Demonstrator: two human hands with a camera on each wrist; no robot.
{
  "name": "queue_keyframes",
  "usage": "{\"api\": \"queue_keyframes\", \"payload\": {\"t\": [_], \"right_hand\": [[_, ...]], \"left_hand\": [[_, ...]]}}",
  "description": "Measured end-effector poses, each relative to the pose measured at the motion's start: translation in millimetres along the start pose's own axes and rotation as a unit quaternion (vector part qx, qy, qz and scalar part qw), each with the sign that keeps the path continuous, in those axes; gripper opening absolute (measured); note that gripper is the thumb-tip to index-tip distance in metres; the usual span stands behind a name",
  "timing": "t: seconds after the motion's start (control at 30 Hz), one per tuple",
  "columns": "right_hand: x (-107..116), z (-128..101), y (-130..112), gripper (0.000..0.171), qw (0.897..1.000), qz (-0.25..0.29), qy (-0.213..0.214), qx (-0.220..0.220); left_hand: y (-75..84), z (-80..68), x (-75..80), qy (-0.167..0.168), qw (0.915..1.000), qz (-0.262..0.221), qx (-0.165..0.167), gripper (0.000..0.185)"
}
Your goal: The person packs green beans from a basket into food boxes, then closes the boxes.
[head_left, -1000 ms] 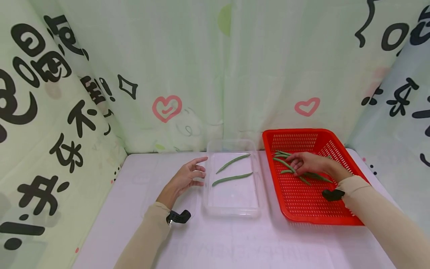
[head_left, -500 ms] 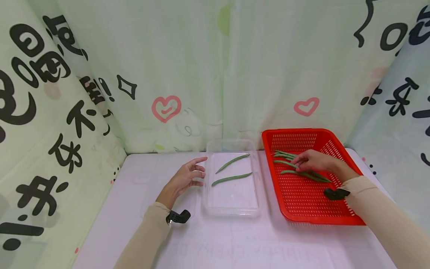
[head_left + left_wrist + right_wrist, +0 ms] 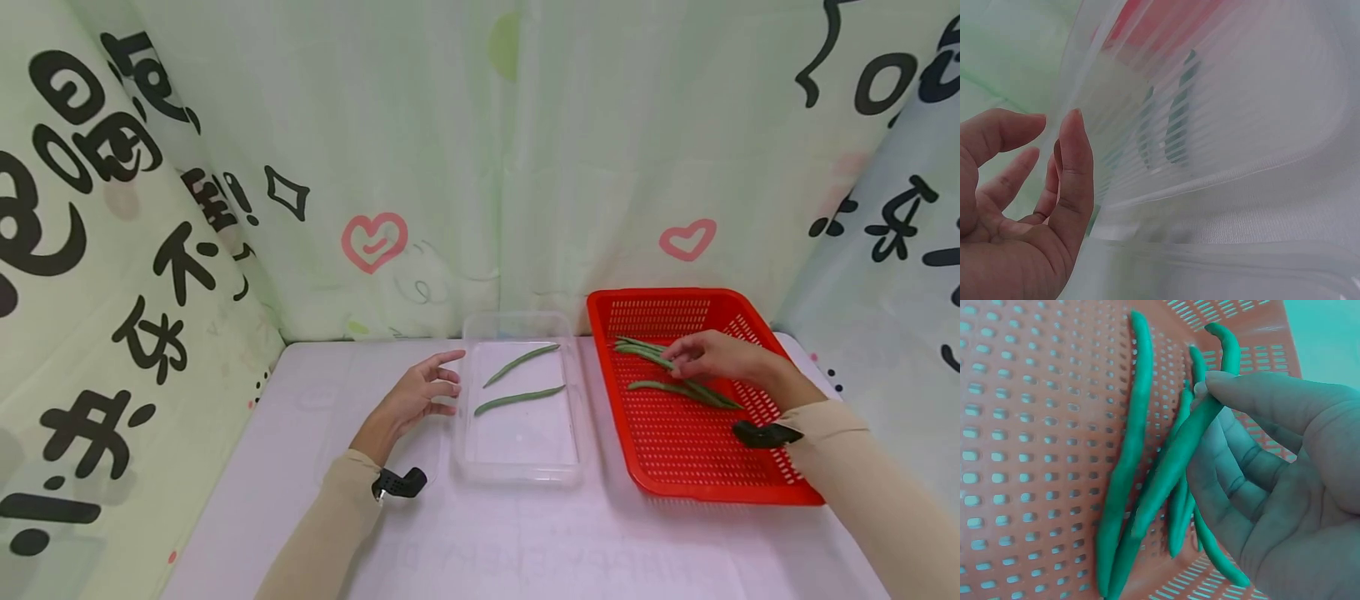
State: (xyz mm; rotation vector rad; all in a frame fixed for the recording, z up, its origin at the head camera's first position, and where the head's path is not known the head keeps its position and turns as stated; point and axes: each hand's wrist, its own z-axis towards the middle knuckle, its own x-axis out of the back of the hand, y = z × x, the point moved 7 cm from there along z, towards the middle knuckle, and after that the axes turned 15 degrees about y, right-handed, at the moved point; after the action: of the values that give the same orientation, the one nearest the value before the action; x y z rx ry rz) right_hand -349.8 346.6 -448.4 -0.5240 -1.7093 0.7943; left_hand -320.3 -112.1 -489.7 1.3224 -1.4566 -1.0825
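In the head view my right hand [image 3: 716, 358] reaches into a red basket [image 3: 675, 442]. Its thumb and forefinger pinch one green bean [image 3: 1175, 450], seen close up in the right wrist view. Another long bean [image 3: 1125, 456] lies beside it on the basket floor, and several more are partly hidden behind my fingers. Left of the basket, two green beans lie apart in a clear plastic box [image 3: 521, 442], the upper bean [image 3: 521, 364] and the lower bean [image 3: 519, 400]. My left hand [image 3: 411, 398] holds nothing, its fingers loosely bent close by the box's left wall.
Box and basket stand side by side on a table with a pale cloth [image 3: 465, 542]. A light green curtain [image 3: 450, 167] with printed hearts and black lettering rises behind and at both sides. Black wrist cameras are strapped below each hand.
My right hand has drawn slightly right and back within the basket, shifting the beans under its fingers. The left hand and the two beans in the box stay where they were.
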Motion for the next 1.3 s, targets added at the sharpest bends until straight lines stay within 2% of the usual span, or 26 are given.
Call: {"api": "queue_keyframes", "payload": {"t": [0.17,0.73,1.3], "right_hand": [[2.9,-2.6,-1.6,0.045,0.999,0.037,0.001,-0.015],[5.6,-8.8,-7.7,0.049,0.997,0.061,-0.009,-0.045],[9.8,-10.3,-26.1,0.050,0.996,0.086,0.021,0.006]], "left_hand": [[0.7,-0.1,0.0,0.000,1.0000,-0.002,-0.002,0.066],[-1.6,1.9,0.7,0.006,1.0000,-0.006,0.004,0.061],[0.0,0.0,0.1,0.007,0.9999,0.002,-0.008,0.062]]}}
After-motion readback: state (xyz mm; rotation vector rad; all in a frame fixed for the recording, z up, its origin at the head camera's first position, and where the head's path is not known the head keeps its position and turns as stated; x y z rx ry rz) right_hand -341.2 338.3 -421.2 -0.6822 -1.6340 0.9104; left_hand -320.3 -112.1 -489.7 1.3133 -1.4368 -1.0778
